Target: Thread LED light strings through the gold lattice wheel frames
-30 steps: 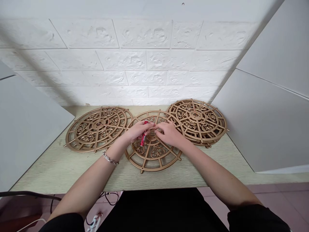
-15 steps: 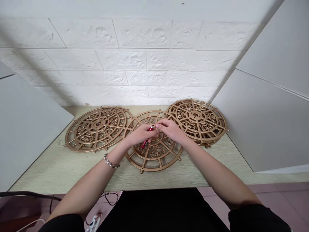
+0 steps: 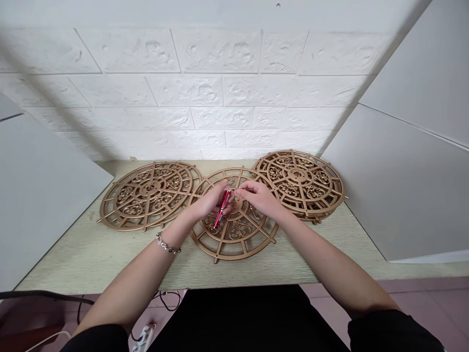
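Note:
A round gold openwork frame [image 3: 239, 257] lies flat at the middle of the table. Over its upper left part, my left hand [image 3: 216, 199] is closed around a slim red tool [image 3: 221, 211], which slants with its lower end toward me. My right hand [image 3: 259, 198] is over the frame's centre, thumb and forefinger pinched together; whatever is between them is too small to make out. A narrow gap separates the fingertips of the two hands.
More gold openwork frames are stacked at the left [image 3: 122, 228] and at the back right [image 3: 339, 188] of the pale table [image 3: 120, 259]. Grey panels [image 3: 410, 195] stand at both sides, and a white brick-patterned wall [image 3: 190, 88] is behind. Cables hang below the front left edge.
My left hand has drawn slightly left and up from my right fingertips, turning so that more of the red tool shows. My right hand has barely moved.

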Demonstrator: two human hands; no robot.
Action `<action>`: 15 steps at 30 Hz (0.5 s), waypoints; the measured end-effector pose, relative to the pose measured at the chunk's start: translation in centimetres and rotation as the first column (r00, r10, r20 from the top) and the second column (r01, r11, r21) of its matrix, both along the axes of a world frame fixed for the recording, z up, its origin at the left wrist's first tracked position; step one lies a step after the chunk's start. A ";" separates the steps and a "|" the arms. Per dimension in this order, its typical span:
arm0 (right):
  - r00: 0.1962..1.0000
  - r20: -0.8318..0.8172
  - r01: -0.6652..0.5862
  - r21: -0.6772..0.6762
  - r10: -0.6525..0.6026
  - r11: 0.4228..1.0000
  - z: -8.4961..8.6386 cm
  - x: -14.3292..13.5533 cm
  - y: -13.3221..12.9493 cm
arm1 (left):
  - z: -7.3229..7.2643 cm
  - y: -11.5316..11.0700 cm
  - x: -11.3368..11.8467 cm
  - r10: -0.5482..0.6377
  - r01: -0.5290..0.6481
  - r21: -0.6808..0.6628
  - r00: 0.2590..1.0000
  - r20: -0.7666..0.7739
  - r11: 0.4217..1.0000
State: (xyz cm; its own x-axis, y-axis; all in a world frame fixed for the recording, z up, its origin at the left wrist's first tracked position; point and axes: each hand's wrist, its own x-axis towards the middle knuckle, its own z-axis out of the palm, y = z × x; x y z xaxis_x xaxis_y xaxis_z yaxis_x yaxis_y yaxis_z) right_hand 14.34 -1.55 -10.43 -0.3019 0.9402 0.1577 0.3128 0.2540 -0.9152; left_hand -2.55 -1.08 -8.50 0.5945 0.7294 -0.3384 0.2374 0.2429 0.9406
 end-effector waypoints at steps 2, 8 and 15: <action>0.999 0.013 -0.031 -0.010 0.031 0.999 0.0 0.0 -0.1 | 0.1 -0.1 0.0 -0.034 0.032 -0.040 0.998 -0.044 0.999; 0.994 0.076 -0.076 -0.048 0.079 0.996 0.3 0.0 -0.4 | 0.0 -0.4 0.4 -0.033 0.028 -0.049 0.994 -0.107 0.998; 0.993 0.085 -0.077 -0.054 0.082 0.996 0.2 0.0 -0.4 | -0.6 -0.1 0.2 -0.071 0.072 0.008 0.993 -0.090 0.997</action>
State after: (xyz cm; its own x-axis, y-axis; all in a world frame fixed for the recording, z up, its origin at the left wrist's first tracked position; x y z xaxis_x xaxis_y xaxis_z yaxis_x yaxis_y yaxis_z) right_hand 14.34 -1.95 -10.25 -0.3866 0.9187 0.0805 0.3723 0.2353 -0.8978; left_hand -2.33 -1.19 -9.06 0.6132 0.6898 -0.3850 0.3372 0.2122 0.9172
